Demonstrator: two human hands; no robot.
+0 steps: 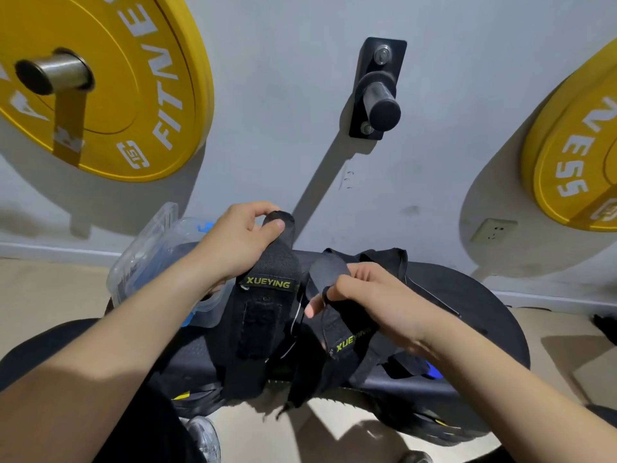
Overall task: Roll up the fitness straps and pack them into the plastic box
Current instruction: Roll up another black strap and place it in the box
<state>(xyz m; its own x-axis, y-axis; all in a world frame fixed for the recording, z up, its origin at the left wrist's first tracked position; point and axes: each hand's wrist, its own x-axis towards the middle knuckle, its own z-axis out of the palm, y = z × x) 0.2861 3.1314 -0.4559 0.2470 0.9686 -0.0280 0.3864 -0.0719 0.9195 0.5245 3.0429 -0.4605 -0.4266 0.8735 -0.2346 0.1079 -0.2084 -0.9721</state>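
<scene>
Two black fitness straps with yellow "XUEYING" labels hang over a black padded bench (474,315). My left hand (238,242) pinches the top end of the left strap (263,315), thumb on its front, and holds it upright. My right hand (370,295) grips the upper end of the right strap (337,349), whose tip folds over my fingers. Both straps trail down past the bench's near edge. A clear plastic box (143,262) with blue clips stands open behind my left forearm, its lid raised; my arm hides its inside.
Yellow weight plates (110,88) hang on wall pegs at the upper left and at the right (577,155). A bare black peg (379,95) juts from the wall above my hands. More black strap fabric (384,259) lies on the bench behind my right hand.
</scene>
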